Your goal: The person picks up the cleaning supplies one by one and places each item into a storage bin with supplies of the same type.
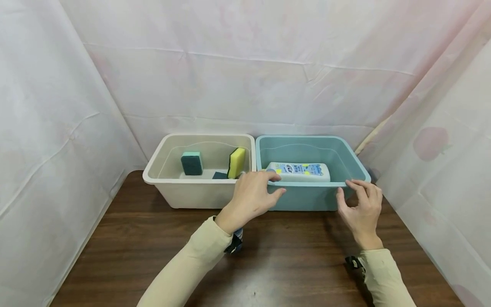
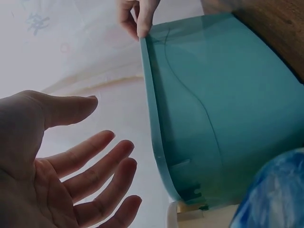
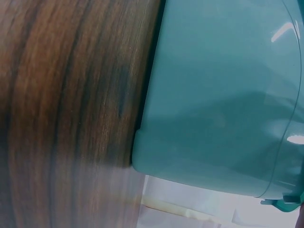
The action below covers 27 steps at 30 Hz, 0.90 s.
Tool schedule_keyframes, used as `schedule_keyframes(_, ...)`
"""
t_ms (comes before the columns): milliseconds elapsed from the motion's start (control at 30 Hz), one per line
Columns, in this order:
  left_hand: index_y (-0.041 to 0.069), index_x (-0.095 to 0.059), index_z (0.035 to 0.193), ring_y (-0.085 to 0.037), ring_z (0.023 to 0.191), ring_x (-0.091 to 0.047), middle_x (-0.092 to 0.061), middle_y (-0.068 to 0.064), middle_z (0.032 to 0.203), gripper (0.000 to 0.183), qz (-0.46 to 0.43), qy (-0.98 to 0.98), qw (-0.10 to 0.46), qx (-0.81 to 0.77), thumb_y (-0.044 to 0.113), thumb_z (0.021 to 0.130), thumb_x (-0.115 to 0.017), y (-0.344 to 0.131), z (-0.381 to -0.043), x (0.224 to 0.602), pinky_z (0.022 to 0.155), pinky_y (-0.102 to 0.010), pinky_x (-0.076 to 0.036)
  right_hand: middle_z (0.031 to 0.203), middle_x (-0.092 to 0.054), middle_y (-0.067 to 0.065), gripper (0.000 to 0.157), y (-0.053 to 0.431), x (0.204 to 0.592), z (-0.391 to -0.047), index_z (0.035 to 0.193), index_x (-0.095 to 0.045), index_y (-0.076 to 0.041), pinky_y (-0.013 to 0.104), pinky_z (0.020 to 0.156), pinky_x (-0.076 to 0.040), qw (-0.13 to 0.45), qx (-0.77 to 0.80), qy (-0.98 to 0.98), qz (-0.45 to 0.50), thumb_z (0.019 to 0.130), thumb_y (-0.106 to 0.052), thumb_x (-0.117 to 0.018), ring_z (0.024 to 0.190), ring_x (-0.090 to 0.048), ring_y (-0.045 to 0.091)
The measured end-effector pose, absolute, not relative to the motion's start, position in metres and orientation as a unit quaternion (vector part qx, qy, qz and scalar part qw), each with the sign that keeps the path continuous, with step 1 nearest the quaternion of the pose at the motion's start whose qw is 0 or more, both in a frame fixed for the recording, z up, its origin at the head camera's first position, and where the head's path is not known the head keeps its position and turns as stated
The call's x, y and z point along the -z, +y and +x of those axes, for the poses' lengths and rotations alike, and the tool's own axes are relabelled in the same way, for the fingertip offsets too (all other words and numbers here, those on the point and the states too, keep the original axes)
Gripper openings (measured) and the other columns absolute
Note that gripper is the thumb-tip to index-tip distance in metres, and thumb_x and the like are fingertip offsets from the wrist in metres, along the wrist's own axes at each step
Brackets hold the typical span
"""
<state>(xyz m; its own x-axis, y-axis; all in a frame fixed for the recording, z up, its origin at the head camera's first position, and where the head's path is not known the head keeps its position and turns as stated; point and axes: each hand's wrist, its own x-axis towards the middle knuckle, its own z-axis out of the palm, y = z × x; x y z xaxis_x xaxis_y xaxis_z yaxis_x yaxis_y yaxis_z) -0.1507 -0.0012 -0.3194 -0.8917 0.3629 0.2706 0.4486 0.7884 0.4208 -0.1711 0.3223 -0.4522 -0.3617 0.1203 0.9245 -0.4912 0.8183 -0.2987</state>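
A teal plastic bin [image 1: 303, 196] stands on the table, with a white bottle [image 1: 303, 177] with a blue and yellow label lying inside it. My left hand [image 1: 251, 194] hovers at its front left corner, fingers spread and relaxed. In the left wrist view the left fingers [image 2: 102, 178] are apart from the rim, holding nothing. At the front right corner, my right hand [image 1: 362, 209] pinches the rim, thumb outside and fingers over the top. The right wrist view shows the bin's outer wall [image 3: 209, 109], with almost all of the right hand out of frame.
A cream bin [image 1: 199, 194] adjoins on the left. Inside it are a green sponge [image 1: 192, 164], a yellow sponge [image 1: 236, 163] and a dark flat piece [image 1: 220, 175]. Pale curtains [image 1: 245, 85] rise behind and at both sides of the brown wooden table [image 1: 291, 264].
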Motion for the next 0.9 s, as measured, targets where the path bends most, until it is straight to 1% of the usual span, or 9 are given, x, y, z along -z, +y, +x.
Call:
schedule_keyframes(133, 0.025, -0.08, 0.125, -0.016, 0.071, -0.058, -0.081, 0.004, 0.121, 0.036, -0.214, -0.941, 0.079, 0.25, 0.045, 0.095, -0.078, -0.002, -0.148, 0.319, 0.061, -0.028, -0.041, 0.109, -0.07, 0.028, 0.035, 0.323, 0.452, -0.171, 0.105, -0.079, 0.002, 0.035, 0.099, -0.035, 0.552, -0.279, -0.777, 0.119, 0.091, -0.029, -0.073, 0.099, -0.054, 0.052)
schedule_keyframes(200, 0.025, -0.08, 0.125, -0.016, 0.076, -0.061, -0.081, 0.004, 0.12, 0.035, -0.215, -0.941, 0.079, 0.251, 0.045, 0.096, -0.077, -0.003, -0.146, 0.32, 0.062, -0.028, -0.043, 0.11, -0.07, 0.028, 0.035, 0.324, 0.452, -0.171, 0.105, -0.079, 0.002, 0.035, 0.099, -0.035, 0.551, -0.279, -0.777, 0.119, 0.091, -0.029, -0.073, 0.099, -0.054, 0.052)
schedule_keyframes(300, 0.024, -0.08, 0.125, -0.018, 0.087, -0.068, -0.081, 0.004, 0.121, 0.036, -0.216, -0.941, 0.092, 0.244, 0.045, 0.096, -0.077, -0.005, -0.142, 0.322, 0.066, -0.031, -0.049, 0.11, -0.07, 0.028, 0.035, 0.324, 0.452, -0.171, 0.105, -0.079, 0.002, 0.036, 0.098, -0.035, 0.549, -0.28, -0.778, 0.119, 0.091, -0.029, -0.073, 0.099, -0.054, 0.052)
schedule_keyframes(367, 0.023, -0.08, 0.124, -0.019, 0.092, -0.071, -0.081, 0.004, 0.12, 0.036, -0.216, -0.942, 0.104, 0.236, 0.045, 0.096, -0.076, -0.006, -0.141, 0.323, 0.068, -0.033, -0.053, 0.11, -0.07, 0.028, 0.035, 0.325, 0.451, -0.171, 0.105, -0.079, 0.002, 0.037, 0.098, -0.036, 0.547, -0.279, -0.78, 0.119, 0.091, -0.029, -0.073, 0.099, -0.054, 0.052)
schedule_keyframes(433, 0.022, -0.08, 0.123, -0.02, 0.095, -0.072, -0.081, 0.004, 0.12, 0.036, -0.214, -0.943, 0.112, 0.23, 0.045, 0.096, -0.077, -0.007, -0.14, 0.324, 0.071, -0.033, -0.054, 0.111, -0.069, 0.028, 0.035, 0.325, 0.451, -0.171, 0.106, -0.079, 0.002, 0.039, 0.098, -0.036, 0.543, -0.279, -0.783, 0.118, 0.091, -0.03, -0.073, 0.1, -0.054, 0.052)
schedule_keyframes(667, 0.02, -0.08, 0.124, -0.02, 0.101, -0.073, -0.08, 0.001, 0.123, 0.038, -0.208, -0.943, 0.108, 0.235, 0.045, 0.096, -0.077, -0.012, -0.137, 0.327, 0.072, -0.034, -0.057, 0.111, -0.069, 0.028, 0.037, 0.327, 0.452, -0.171, 0.106, -0.079, 0.002, 0.046, 0.095, -0.038, 0.537, -0.277, -0.789, 0.115, 0.093, -0.032, -0.071, 0.1, -0.054, 0.052)
schedule_keyframes(900, 0.019, -0.08, 0.124, -0.022, 0.103, -0.072, -0.08, 0.001, 0.122, 0.039, -0.211, -0.939, 0.113, 0.246, 0.044, 0.096, -0.077, -0.017, -0.134, 0.33, 0.074, -0.038, -0.059, 0.111, -0.07, 0.027, 0.037, 0.328, 0.452, -0.173, 0.107, -0.079, 0.001, 0.044, 0.095, -0.037, 0.54, -0.279, -0.784, 0.124, 0.094, -0.032, -0.071, 0.099, -0.054, 0.052)
